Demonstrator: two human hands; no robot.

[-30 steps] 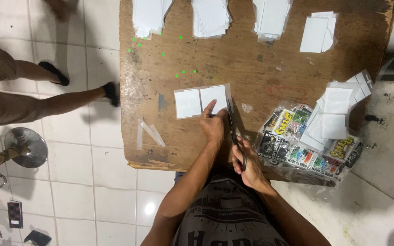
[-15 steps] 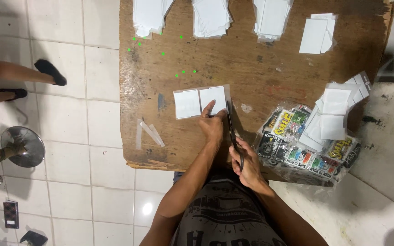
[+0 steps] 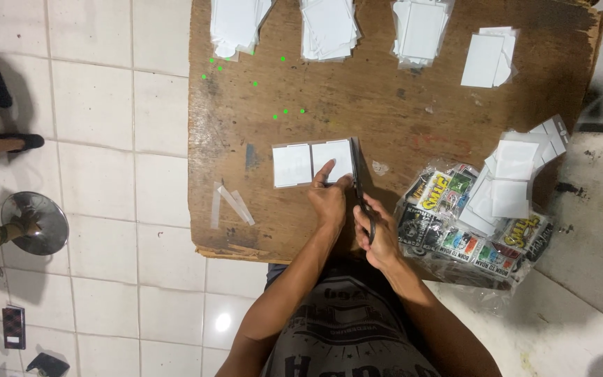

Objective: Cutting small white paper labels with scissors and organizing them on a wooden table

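Near the wooden table's [image 3: 301,84] front edge, the left hand [image 3: 331,202] presses a white card sheet [image 3: 312,163] flat; the right hand [image 3: 380,234] grasps scissors [image 3: 359,185] along its right side. A clear plastic bag [image 3: 469,234] of colourful stickers lies at the front right corner.

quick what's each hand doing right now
Left hand: pressing the white sheet flat.
Right hand: closed on the scissors, cutting its edge.

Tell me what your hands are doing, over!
Left hand pressing white sheet flat on table. Right hand in closed grip on scissors, blades along sheet's right edge. Nothing in the way.
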